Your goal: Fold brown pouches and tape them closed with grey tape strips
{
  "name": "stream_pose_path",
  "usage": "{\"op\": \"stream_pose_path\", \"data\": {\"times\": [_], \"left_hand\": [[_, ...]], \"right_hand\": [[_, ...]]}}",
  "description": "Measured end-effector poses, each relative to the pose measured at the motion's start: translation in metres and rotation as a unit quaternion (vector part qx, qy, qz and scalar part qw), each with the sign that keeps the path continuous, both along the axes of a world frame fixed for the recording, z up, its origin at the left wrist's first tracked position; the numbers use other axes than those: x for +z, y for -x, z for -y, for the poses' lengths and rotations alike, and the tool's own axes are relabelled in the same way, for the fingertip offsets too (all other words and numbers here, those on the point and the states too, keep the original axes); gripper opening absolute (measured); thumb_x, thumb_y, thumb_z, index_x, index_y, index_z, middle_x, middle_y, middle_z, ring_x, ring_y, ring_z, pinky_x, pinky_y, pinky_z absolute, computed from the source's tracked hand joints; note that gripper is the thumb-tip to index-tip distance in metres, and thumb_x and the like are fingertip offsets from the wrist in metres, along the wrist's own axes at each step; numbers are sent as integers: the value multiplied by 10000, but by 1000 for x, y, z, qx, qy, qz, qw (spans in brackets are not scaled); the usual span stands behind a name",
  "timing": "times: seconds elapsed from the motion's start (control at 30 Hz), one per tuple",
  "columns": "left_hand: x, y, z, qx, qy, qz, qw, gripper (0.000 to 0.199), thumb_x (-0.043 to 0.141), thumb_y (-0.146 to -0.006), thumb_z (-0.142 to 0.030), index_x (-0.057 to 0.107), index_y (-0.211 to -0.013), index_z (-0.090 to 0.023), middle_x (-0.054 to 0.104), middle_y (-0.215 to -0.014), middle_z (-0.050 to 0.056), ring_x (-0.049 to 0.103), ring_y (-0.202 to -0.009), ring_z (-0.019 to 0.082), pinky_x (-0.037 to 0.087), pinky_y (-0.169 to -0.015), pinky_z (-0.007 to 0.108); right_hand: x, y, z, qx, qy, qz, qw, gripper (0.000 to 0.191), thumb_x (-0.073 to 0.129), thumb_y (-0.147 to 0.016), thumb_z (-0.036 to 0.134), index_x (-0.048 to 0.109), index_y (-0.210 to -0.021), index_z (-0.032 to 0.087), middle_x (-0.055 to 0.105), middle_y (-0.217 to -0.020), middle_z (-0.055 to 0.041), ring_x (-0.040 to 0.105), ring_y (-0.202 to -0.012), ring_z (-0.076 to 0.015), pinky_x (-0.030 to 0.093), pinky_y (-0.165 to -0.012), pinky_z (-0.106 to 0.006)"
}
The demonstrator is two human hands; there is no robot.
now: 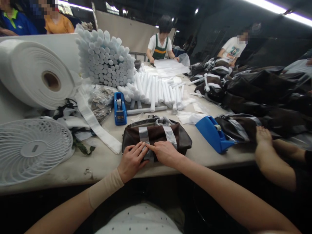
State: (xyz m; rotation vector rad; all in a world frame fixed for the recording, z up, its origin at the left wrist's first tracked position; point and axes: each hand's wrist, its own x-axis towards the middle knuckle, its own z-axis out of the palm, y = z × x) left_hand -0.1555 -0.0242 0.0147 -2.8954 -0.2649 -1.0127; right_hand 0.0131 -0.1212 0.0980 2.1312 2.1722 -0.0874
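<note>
A dark brown bag (158,131) lies on the table in front of me, with two pale strips wrapped over its handles. My left hand (134,159) rests on the bag's near left side, fingers stretched out over the left strip (143,134). On the same strip, just to the right, my right hand (165,152) presses with its index finger extended; its other fingers are partly hidden. The right strip (170,136) lies beyond my right hand. A cord bundle (164,121) sits on top of the bag.
Blue tape dispensers stand behind left (120,112) and right (213,133). A white fan (34,149) and a large roll (36,74) are at left. White rolled tubes (151,89) lie behind. A co-worker's hand (264,135) touches another bag (240,126) at right.
</note>
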Motion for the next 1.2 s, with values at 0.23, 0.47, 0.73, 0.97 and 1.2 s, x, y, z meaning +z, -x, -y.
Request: {"op": "stream_pose_path", "data": {"times": [0.23,0.47,0.73,0.97,1.2], "left_hand": [[3,-1,2,-6,9,6,1000,355,546,-932,-346,551,-1211,-126,595,-1340,149,547,-1258,262,400,-940,413],[2,-2,3,-13,-9,23,1000,322,517,-947,-324,545,-1207,-137,612,-1310,169,578,-1221,273,413,-931,411],[11,4,4,-9,58,-7,998,320,562,-926,-377,524,-1172,-176,571,-1363,148,544,-1257,272,439,-946,417],[46,-6,7,36,21,-21,999,752,556,-885,-541,319,-1463,-122,334,-1537,194,301,-1430,328,276,-1145,511],[24,-18,4,-22,-2,-137,990,931,507,-850,-668,193,-1522,-106,310,-1544,205,284,-1437,335,221,-1160,545]], "right_hand": [[6,5,-1,-25,3,-24,999,516,434,-897,151,463,-1409,205,723,-985,-119,687,-851,-260,428,-649,-310],[-2,18,1,-33,-21,-45,998,561,528,-883,243,420,-1426,151,728,-981,-131,695,-865,-284,471,-680,-333],[10,-13,23,-157,-213,-282,922,394,413,-949,232,578,-1305,198,711,-1078,-98,668,-963,-233,470,-837,-316],[6,-67,65,-234,-417,-276,834,439,395,-977,429,614,-1240,155,703,-978,-116,632,-974,-254,472,-906,-374],[-39,-84,64,-206,-276,-207,916,641,406,-953,551,438,-1424,118,442,-1473,-163,325,-1415,-300,214,-1163,-544]]}}
